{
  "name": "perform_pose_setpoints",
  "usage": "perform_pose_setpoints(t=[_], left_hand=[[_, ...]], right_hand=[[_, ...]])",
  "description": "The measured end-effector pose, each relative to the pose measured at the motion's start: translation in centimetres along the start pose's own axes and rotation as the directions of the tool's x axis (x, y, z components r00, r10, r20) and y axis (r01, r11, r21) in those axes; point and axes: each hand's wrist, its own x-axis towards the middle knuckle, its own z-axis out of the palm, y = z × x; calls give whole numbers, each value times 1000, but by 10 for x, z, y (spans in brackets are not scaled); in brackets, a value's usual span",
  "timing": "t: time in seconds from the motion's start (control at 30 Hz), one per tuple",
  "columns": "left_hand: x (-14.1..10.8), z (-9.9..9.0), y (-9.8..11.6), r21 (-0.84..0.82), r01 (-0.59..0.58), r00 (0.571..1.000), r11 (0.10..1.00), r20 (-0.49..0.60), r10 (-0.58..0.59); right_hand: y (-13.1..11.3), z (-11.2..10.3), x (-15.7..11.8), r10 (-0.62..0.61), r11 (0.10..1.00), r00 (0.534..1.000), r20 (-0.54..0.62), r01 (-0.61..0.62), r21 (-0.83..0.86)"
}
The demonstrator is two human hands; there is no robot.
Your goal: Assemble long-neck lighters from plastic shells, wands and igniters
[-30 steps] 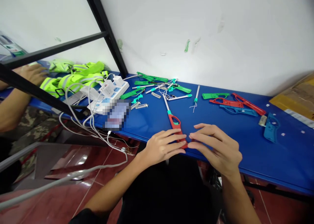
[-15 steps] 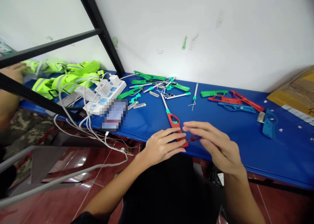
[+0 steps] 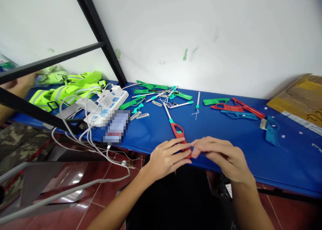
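Observation:
A red long-nosed gas lighter (image 3: 178, 130) with a teal collar and a metal tube lies on the blue table near its front edge. My left hand (image 3: 167, 157) rests over the handle's lower end, fingers bent across it, holding it down. At that same end is my right hand (image 3: 222, 156), its fingertips pinched together against the handle. The small screwdriver seen there a moment earlier is hidden behind these fingers. Beyond the lighter lies a loose metal tube (image 3: 198, 100) with a teal end and thin wires.
Green handle shells (image 3: 152, 85), metal tubes and clear fuel tanks (image 3: 143, 116) lie in a heap behind. Red shells (image 3: 248, 108) and a blue shell (image 3: 272, 131) lie right, near a cardboard box (image 3: 299, 99). Left are a power strip (image 3: 110, 105), phone (image 3: 117, 126), reflective straps and another person's arm.
My right fingers have closed from a spread pose and come against the lighter's handle, covering the screwdriver. My left hand stays on the lighter. The view has tilted slightly up.

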Motion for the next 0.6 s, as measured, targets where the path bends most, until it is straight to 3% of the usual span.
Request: perform_pose_setpoints(t=[0.1, 0.23, 0.3, 0.47, 0.6], left_hand=[[1, -2, 1, 11, -10, 1000, 1000, 28, 10], [1, -3, 1, 22, -4, 1000, 1000, 28, 4], [1, -2, 1, 8, 13, 1000, 1000, 25, -13], [0, 0, 2, -10, 41, 999, 999, 20, -40], [2, -2, 2, -28, 43, 998, 999, 44, -41]], right_hand=[[1, 8, 0, -46, 999, 994, -102, 47, 7], [1, 16, 3, -87, 977, 961, -261, 32, -209], [0, 12, 1, -32, 977, 968, -249, -22, -212], [0, -1, -2, 59, 987, 995, -76, -70, -145], [6, 3, 3, -17, 983, 963, -268, -33, -182]])
